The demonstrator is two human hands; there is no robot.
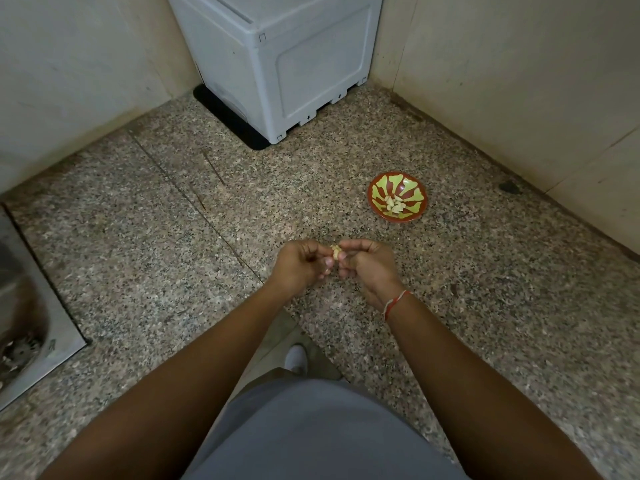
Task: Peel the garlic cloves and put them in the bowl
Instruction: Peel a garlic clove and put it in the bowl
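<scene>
1. Nearest the camera: grey fabric garment [322,434] across the person's front, at the bottom edge of view; both bare forearms reach forward from it over the speckled granite tabletop [485,289].
2. A white shoe [296,356] shows below the tabletop's near edge, on the floor past the garment.
3. Left hand [301,265]: fingers curled, thumb and fingertips pinching a small pale garlic clove [335,251] from its left side.
4. Right hand [369,268]: fingers curled, also pinching the same clove from its right side. A red-and-white thread band [394,303] circles the right wrist.
5. The clove is held between both hands, above the tabletop's middle, near its front edge. Whether skin remains on it cannot be told; it is too small.
6. Round red bowl with yellow-green petal pattern [377,188] stands on the tabletop toward the right-hand wall, beyond the hands and apart from them. A small heap of pale peeled garlic cloves [396,204] lies in its centre.
7. Light grey plastic box-shaped appliance [287,64] stands in the far corner on a black mat [221,116].
8. Steel sink [27,317] is set into the left edge of the tabletop; its drain [19,348] holds some pale scraps.
9. Cream tiled walls [519,81] bound the far and right edges.
</scene>
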